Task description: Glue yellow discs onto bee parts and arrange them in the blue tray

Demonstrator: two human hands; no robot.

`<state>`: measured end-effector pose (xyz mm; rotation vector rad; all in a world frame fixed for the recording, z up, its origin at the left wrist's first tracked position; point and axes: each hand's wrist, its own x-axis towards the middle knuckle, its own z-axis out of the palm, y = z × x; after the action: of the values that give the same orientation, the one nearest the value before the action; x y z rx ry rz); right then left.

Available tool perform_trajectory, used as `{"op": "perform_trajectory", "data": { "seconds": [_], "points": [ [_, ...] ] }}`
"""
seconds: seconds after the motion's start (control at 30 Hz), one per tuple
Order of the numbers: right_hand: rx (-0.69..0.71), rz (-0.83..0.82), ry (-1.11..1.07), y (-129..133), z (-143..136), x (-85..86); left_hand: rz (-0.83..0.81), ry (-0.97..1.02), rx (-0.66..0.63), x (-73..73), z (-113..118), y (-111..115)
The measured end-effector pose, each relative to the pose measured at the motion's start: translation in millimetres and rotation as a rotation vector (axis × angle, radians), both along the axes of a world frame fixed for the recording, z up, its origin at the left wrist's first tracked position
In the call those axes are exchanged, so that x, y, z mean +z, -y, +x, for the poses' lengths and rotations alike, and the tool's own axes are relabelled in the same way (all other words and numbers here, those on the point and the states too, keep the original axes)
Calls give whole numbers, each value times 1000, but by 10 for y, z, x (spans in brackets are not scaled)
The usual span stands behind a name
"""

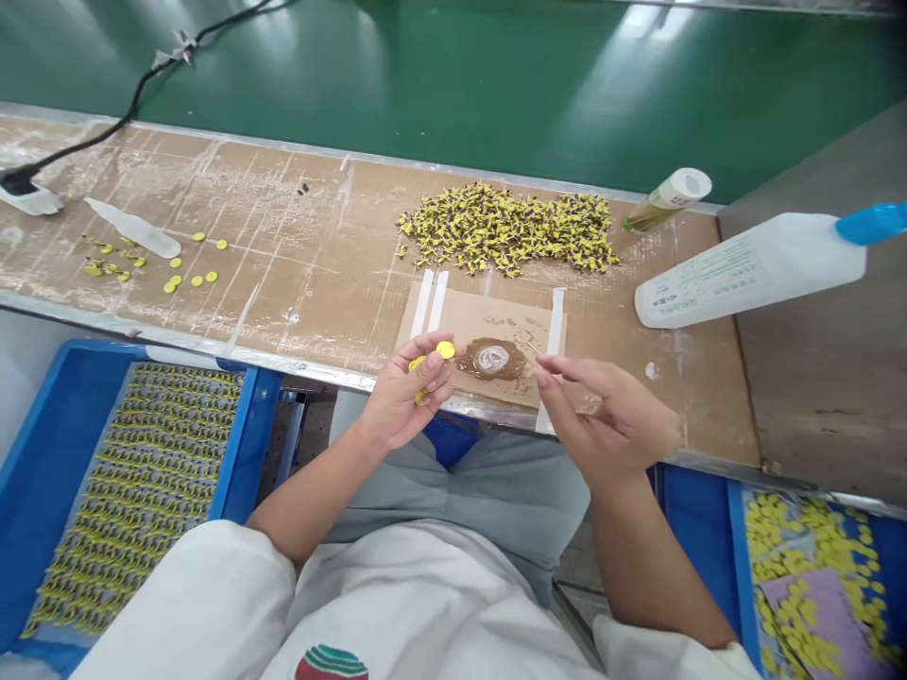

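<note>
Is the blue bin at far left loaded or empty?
The blue bin is loaded: many rows of small yellow pieces lie inside, with bare blue showing beside them.

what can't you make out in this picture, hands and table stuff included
All in the head view:
- How many yellow discs the left hand holds: its fingers cover some.
- What the thin piece at the right hand is: too small, its near end hidden by the fingertips.
- The bottle label's wording: too small and blurred.
- Single pieces deep in the pile: covered by others.
- The rest of the right-side bin: cut off by the bottom edge.
</note>
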<state>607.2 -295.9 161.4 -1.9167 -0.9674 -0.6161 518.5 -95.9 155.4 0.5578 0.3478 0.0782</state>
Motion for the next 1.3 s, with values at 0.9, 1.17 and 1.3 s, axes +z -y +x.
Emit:
{"op": "perform_trajectory", "data": {
  "seconds": [0.9, 1.17, 1.3],
  "points": [
    [-98, -368, -197, -822, 1104, -159, -49, -15, -45, -43, 803, -773],
    [-31, -629, -377, -1122, 1560, -351, -151, -56, -75, -173, 953, -843],
    [31, -671, -400, -1067, 1648, -346, -142, -25, -93, -179, 954, -844]
  ]
}}
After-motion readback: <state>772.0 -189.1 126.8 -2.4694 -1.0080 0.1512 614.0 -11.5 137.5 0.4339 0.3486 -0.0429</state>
